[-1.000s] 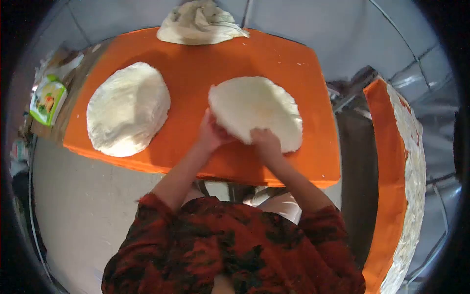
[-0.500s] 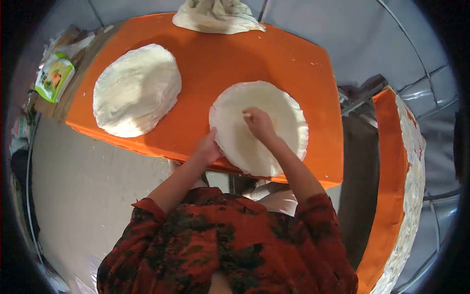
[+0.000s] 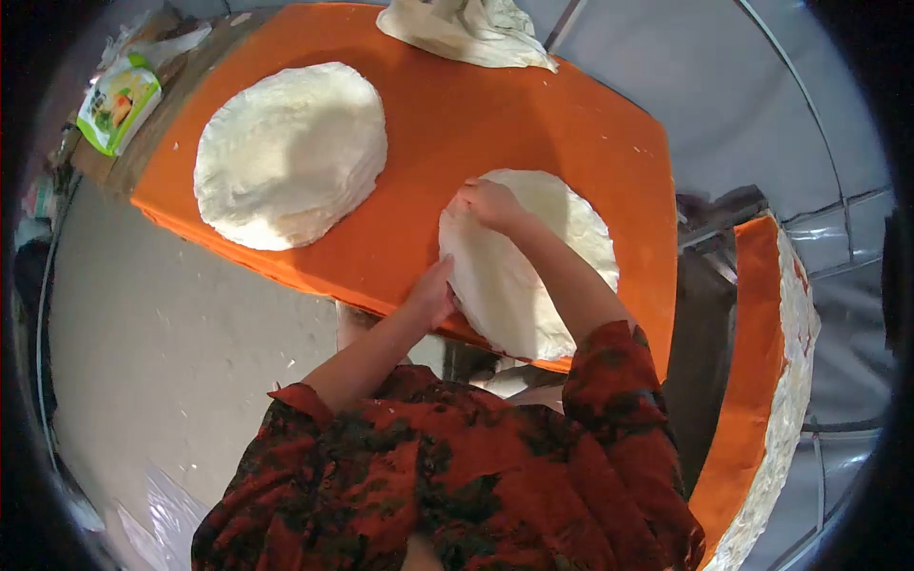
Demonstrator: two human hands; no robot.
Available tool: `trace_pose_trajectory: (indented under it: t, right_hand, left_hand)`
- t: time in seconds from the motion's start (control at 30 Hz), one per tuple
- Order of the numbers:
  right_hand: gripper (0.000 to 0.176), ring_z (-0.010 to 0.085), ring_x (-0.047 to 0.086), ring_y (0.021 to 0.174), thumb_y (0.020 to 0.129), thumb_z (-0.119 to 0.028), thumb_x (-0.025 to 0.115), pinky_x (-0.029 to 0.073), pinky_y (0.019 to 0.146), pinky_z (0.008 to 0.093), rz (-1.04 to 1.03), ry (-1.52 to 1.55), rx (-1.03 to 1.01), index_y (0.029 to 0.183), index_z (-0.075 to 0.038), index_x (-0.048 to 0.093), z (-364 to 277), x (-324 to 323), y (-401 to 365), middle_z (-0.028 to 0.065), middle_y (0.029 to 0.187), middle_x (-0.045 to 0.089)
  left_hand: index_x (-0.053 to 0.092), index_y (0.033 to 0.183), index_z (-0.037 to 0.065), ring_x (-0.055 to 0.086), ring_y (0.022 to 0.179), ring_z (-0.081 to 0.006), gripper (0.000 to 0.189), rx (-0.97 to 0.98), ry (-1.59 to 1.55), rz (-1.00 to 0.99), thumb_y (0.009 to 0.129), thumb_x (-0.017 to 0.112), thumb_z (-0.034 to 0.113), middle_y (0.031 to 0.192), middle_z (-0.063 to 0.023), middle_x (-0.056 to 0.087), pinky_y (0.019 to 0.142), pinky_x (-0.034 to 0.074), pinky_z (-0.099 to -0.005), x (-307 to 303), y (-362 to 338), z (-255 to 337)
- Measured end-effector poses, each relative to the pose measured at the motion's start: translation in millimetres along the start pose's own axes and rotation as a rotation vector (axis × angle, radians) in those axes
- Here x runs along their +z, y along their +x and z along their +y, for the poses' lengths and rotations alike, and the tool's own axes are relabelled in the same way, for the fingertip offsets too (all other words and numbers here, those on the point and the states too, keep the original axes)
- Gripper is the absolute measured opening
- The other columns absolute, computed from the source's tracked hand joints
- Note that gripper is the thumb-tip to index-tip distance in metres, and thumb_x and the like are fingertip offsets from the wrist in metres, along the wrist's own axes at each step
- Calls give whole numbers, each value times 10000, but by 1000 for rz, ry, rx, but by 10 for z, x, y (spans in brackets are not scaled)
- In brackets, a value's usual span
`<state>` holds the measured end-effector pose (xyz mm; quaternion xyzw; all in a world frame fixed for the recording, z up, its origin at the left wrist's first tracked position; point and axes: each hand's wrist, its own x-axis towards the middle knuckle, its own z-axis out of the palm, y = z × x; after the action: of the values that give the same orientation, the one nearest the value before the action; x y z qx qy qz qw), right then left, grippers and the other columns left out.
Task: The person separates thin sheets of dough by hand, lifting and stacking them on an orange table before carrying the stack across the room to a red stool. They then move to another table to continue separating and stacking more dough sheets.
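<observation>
Half a second ago the right hand (image 3: 487, 203) lay in the middle of the dough round (image 3: 533, 276); now it has gone out to the round's far-left rim, its grip bunched with fingers curled together on the edge, though whether it pinches the dough or only presses on it cannot be told. The left hand (image 3: 433, 297) has kept to the near-left rim, its grip spread, fingers laid out straight against the edge of the dough. The round lies flat on the orange desk (image 3: 476, 124), to the right of both grips, and it has slid closer to the person: its near end now reaches the desk's front edge, just beyond the left grip. Between the two grips and the stack of rounds (image 3: 290, 152) off to their left runs a wide band of bare orange. Beyond the right grip there is bare desk up to the crumpled cloth (image 3: 466, 27) at the far edge. A green packet (image 3: 119, 103) sits past the stack, off the desk's left end. Well to the right of the grips, across a gap, a second orange board (image 3: 752, 381) carries more dough along its outer edge.
</observation>
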<state>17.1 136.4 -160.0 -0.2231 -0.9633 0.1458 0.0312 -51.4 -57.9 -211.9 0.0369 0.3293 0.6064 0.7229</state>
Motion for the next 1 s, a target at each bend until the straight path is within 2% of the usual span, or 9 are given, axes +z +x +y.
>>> trace_pose_trajectory:
  t: [0.27, 0.4, 0.5, 0.57, 0.63, 0.73, 0.83, 0.97, 1.0]
  right_hand:
    - [134, 333, 543, 984, 808, -152, 542, 476, 769, 450, 237, 4, -41, 880, -45, 580, -158, 31, -104, 128, 966, 575]
    - [173, 343, 538, 959, 800, -95, 501, 462, 780, 415, 220, 102, 10, 952, -45, 565, -209, 237, -176, 152, 989, 569]
    - [344, 343, 537, 1019, 796, -151, 545, 459, 871, 397, 589, 140, 109, 1115, -25, 521, -515, 175, -522, 188, 1059, 549]
    - [509, 344, 535, 1058, 787, -214, 588, 449, 916, 408, 99, 192, 486, 1227, 2, 452, -1031, -28, -976, 221, 1145, 515]
    - [579, 327, 564, 1075, 774, -260, 629, 466, 868, 466, -32, -36, 419, 1243, 15, 427, -1348, 142, -1349, 222, 1274, 473]
    - [469, 345, 572, 1017, 779, -271, 613, 477, 819, 453, 73, -137, 518, 1161, -13, 531, -1505, 59, -1554, 210, 1183, 544]
    - [334, 329, 604, 948, 786, -241, 590, 486, 774, 449, -43, -61, 512, 1050, -40, 621, -1073, -348, -1281, 201, 1016, 618]
    - [214, 196, 643, 719, 728, -116, 600, 499, 666, 342, 227, 85, 510, 877, 30, 653, -785, -1840, -1102, 139, 766, 672]
    - [213, 196, 644, 738, 733, -95, 612, 508, 679, 341, 312, 348, 480, 897, 38, 648, -722, -2140, -1222, 129, 788, 670]
  left_hand:
    - [394, 1333, 74, 499, 1168, -257, 492, -47, -97, -105, 989, 335, 420, 1300, -110, 500, 970, 423, -436, -252, 225, -188]
    - [457, 1267, 83, 569, 1055, -243, 400, -56, -45, -41, 949, 458, 326, 1184, -98, 568, 863, 494, -420, -151, 133, -97]
    - [492, 1205, 74, 608, 960, -236, 344, 2, 132, -15, 898, 533, 222, 1084, -92, 603, 791, 527, -395, -62, 52, -109]
    - [504, 1171, 65, 620, 913, -237, 325, 10, 174, -54, 865, 556, 160, 1033, -92, 613, 760, 537, -379, -83, 52, -92]
    - [510, 1155, 60, 615, 917, -236, 303, -99, 179, -56, 880, 552, 181, 1021, -88, 612, 765, 535, -384, -85, 25, 10]
    - [517, 1136, 59, 611, 926, -240, 298, -18, 102, -89, 896, 554, 233, 1019, -85, 608, 781, 524, -406, 185, -98, -12]
    - [507, 1140, 70, 595, 964, -245, 338, 39, 18, -146, 901, 562, 304, 1039, -84, 596, 826, 494, -439, 408, -227, 180]
    - [468, 1185, 91, 526, 1103, -248, 431, 144, 216, 64, 906, 537, 413, 1163, -96, 551, 905, 430, -471, 53, -217, 323]
    - [452, 1211, 96, 499, 1139, -249, 449, 98, 224, 102, 907, 534, 417, 1204, -98, 529, 922, 416, -476, 64, -282, 360]
